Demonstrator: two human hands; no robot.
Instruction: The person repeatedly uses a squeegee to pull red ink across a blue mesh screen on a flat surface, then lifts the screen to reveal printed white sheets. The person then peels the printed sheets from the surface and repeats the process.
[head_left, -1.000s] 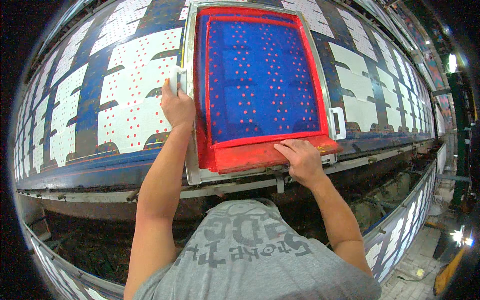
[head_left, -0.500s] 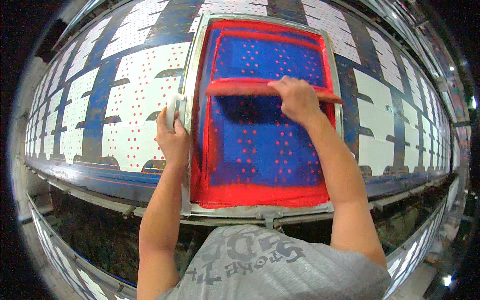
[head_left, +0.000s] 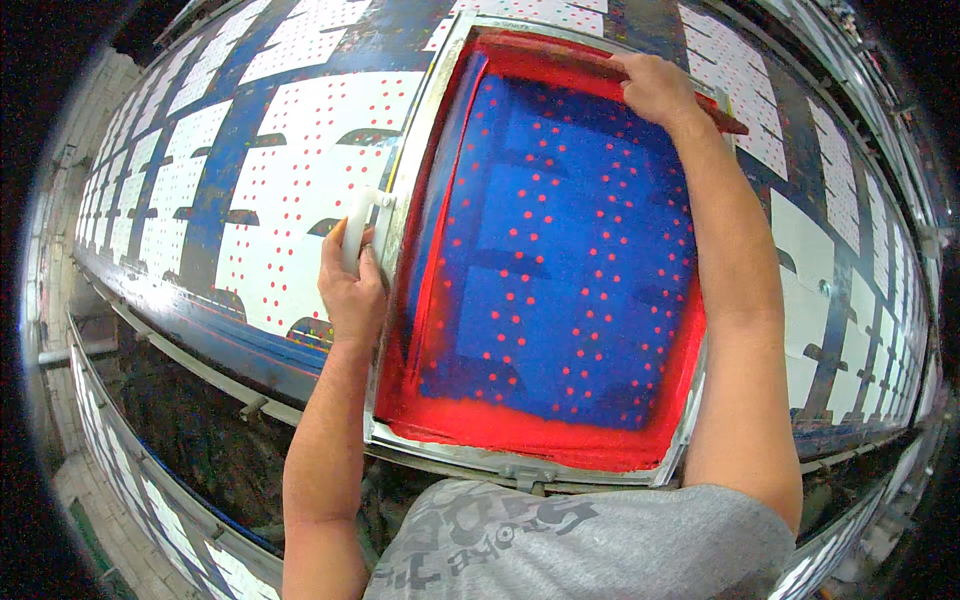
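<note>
A screen-printing frame (head_left: 416, 160) with a pale metal rim lies across the long table. Its blue mesh (head_left: 560, 320) carries rows of small red dots. Thick red ink (head_left: 510, 428) coats the near end and the sides. My left hand (head_left: 352, 300) is closed round a white handle (head_left: 356, 228) on the frame's left side. At the far end, my right hand (head_left: 656, 90) grips a long red squeegee (head_left: 724, 114), its arm stretched over the right side of the mesh. The squeegee's right end juts past the frame's rim; its left part blends into the red ink.
White panels with red dots (head_left: 290, 190) lie in rows on the dark blue table left of the frame and beyond it. Plain white panels (head_left: 800, 262) lie to the right. A metal rail (head_left: 235, 395) runs along the table's near edge.
My right hand has pushed the squeegee from the upper middle of the mesh to the far end. My left hand keeps its hold on the handle. The whole view has shifted and tilted slightly.
</note>
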